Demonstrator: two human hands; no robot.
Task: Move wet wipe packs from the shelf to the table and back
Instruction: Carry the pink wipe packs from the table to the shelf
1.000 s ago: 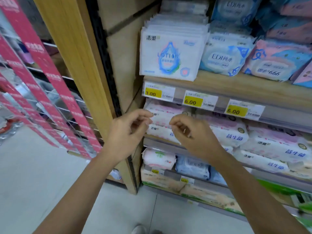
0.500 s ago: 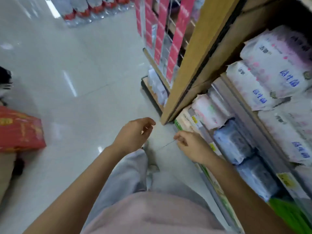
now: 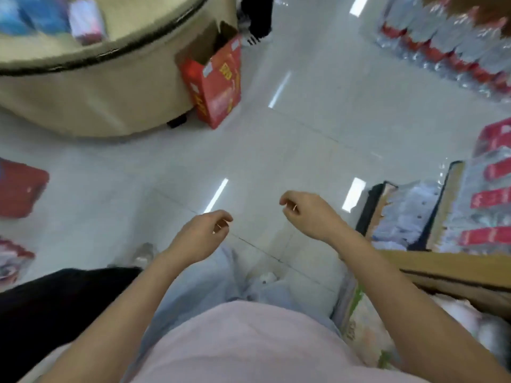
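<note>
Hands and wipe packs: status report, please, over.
Both empty, loosely curled: left hand, right hand, over floor. Blurred packs on round table, ahead left. Red carton on floor beside table.

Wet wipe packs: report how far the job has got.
Done: blurred packs lie on the round table. In hand: nothing; the left hand and right hand hang loosely curled over the floor, holding no pack. Left: which leg this is cannot be told; the shelf at the right also holds goods.
</note>
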